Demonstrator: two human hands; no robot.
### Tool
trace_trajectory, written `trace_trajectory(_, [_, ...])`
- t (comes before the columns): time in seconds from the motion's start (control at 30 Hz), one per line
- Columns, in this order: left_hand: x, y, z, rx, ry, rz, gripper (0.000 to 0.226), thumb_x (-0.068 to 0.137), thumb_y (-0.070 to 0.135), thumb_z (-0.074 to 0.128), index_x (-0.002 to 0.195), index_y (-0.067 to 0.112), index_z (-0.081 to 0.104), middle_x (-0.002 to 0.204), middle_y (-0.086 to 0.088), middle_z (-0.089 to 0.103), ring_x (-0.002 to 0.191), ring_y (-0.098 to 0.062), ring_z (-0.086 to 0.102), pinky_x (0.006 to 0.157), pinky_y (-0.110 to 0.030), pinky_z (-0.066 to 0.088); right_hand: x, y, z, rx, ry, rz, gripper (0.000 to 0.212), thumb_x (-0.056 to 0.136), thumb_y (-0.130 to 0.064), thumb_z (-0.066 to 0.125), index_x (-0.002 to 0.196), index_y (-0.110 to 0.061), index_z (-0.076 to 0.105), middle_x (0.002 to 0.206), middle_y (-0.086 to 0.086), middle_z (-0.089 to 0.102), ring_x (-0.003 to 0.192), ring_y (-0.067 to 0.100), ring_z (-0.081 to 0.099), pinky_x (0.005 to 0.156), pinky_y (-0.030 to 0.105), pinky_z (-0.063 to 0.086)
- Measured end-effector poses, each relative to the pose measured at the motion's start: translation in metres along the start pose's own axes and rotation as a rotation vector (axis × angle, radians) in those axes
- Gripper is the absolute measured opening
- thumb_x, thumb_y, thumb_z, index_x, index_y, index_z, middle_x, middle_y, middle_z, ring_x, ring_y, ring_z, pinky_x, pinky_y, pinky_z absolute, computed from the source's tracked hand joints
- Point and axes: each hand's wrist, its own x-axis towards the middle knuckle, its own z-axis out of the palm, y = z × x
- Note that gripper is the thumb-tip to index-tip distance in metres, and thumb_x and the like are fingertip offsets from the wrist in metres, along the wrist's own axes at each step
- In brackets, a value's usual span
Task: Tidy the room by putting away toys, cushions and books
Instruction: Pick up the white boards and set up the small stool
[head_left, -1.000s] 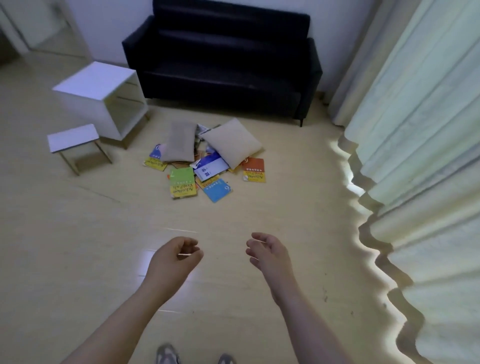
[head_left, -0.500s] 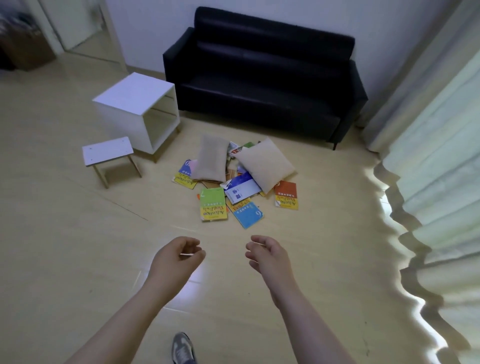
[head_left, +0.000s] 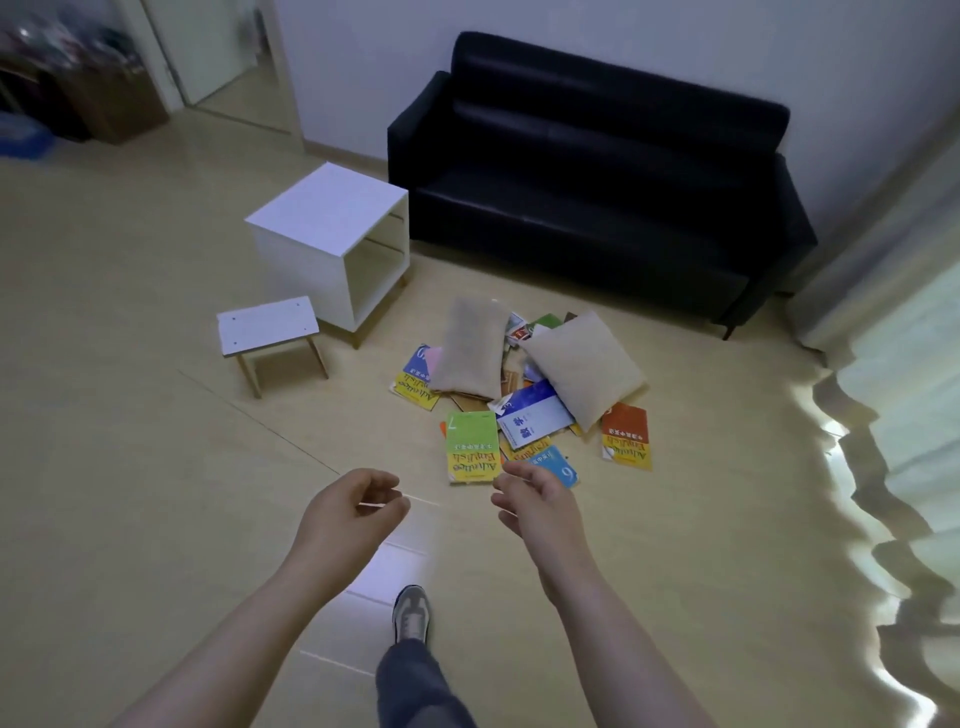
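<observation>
Two beige cushions, one on the left (head_left: 471, 356) and one on the right (head_left: 584, 370), lie on a heap of books on the floor in front of a black sofa (head_left: 597, 208). Nearest me are a green and yellow book (head_left: 471, 453), a blue and white book (head_left: 532, 420), a blue book marked 6 (head_left: 558, 466) and an orange book (head_left: 626, 436). My left hand (head_left: 345, 514) and my right hand (head_left: 537, 501) hang in front of me, fingers loosely curled, holding nothing. The right hand's fingertips overlap the near edge of the heap in view.
A white open cube cabinet (head_left: 332, 239) stands left of the sofa, with a small white stool (head_left: 267, 327) in front of it. Pale curtains (head_left: 909, 415) run down the right side. A doorway and dark boxes (head_left: 78, 88) are at the far left. My shoe (head_left: 411, 613) steps forward.
The view has moved closer to the heap and sofa, which now sit lower and larger in frame. A foot and trouser leg have come forward. Both hands keep the same loose pose.
</observation>
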Motion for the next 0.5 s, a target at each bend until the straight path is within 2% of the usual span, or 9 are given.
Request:
trace_trajectory(0.17, [0.071,0.007,-0.03,0.003,0.012,-0.01,0.017,0.085,0.017,0.069,0.102,0.017,0.066,0.088,0.01,0.067,0.083,-0.004,0.063,0.066,-0.014,0.042,0.057,-0.031,0.045,0.012,-0.019,-0.001,0.013,0.091,-0.018,0.06,0.103,-0.021,0.062,0.099,0.005,0.068,0.094,0.017,0.065,0.091,0.036,0.053])
trace_trajectory(0.37, [0.159,0.031,-0.067,0.03,0.033,-0.013,0.016,0.085,0.017,0.069,0.102,0.017,0.067,0.087,0.01,0.068,0.082,-0.004,0.063,0.064,-0.013,0.042,0.127,-0.077,0.097,0.022,-0.014,0.014,0.016,0.091,-0.018,0.06,0.107,-0.019,0.063,0.096,0.003,0.068,0.09,0.013,0.065,0.088,0.033,0.053])
trace_trajectory(0.5, [0.206,0.042,-0.091,0.022,0.039,-0.029,0.017,0.086,0.018,0.068,0.102,0.018,0.066,0.088,0.01,0.067,0.084,-0.003,0.062,0.065,-0.013,0.042,0.166,-0.11,0.131,-0.001,-0.03,0.012,0.01,0.091,-0.019,0.059,0.098,-0.025,0.062,0.095,0.001,0.068,0.09,0.013,0.065,0.089,0.033,0.053])
